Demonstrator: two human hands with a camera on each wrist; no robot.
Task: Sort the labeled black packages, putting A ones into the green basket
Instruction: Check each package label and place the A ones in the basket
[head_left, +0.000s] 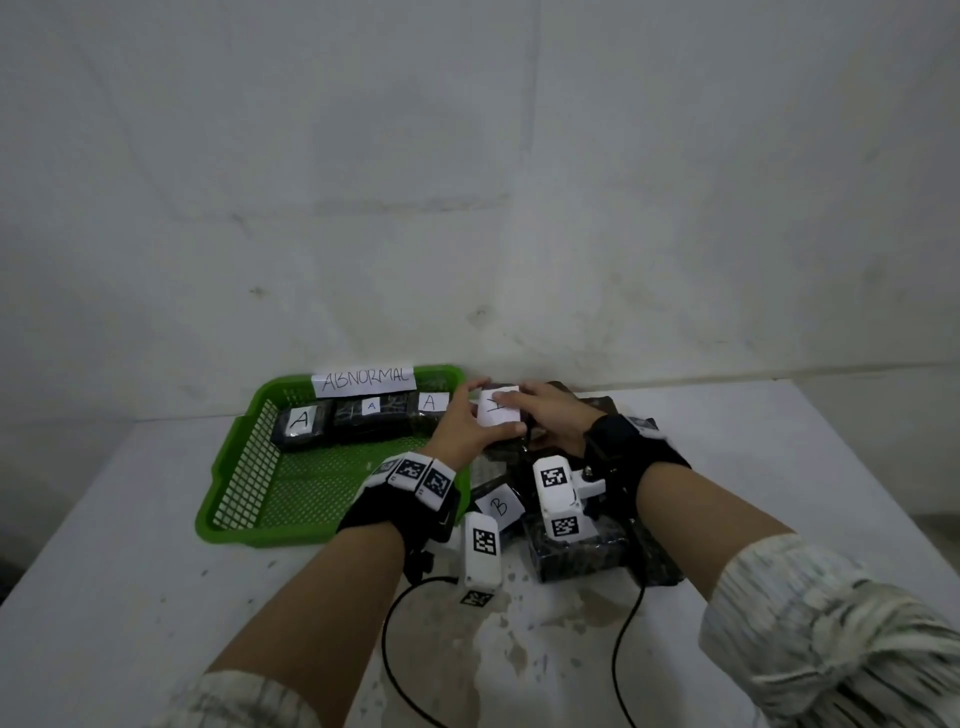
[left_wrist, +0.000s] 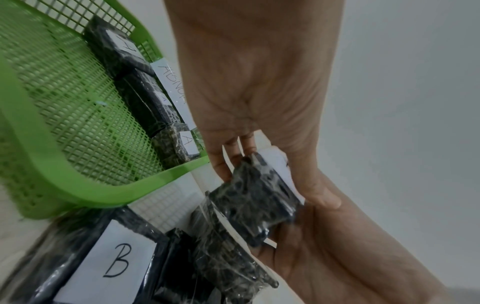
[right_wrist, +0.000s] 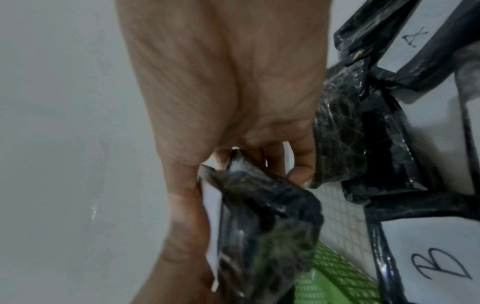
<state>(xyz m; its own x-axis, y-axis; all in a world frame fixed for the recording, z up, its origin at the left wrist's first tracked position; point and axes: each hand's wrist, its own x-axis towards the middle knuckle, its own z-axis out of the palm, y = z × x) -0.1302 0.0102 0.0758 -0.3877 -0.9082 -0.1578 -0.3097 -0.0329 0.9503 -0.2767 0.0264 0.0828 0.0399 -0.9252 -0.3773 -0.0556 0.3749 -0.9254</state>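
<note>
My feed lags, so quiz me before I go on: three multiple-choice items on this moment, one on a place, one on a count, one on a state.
1. Where does the ABNORMAL sign sit?
A. on the far rim of the green basket
B. flat on the table
C. on the B-labeled package

2. How many A-labeled packages lie in the basket?
A. one
B. three
C. five

3. What is the state of the held package?
A. lying in the basket
B. loose on the pile
C. lifted in the grip of both the left hand and right hand

Answers: 1 A, the sign stands on the far rim. 2 B, three A labels line the far side. 3 C, fingers of both hands curl round it.
</note>
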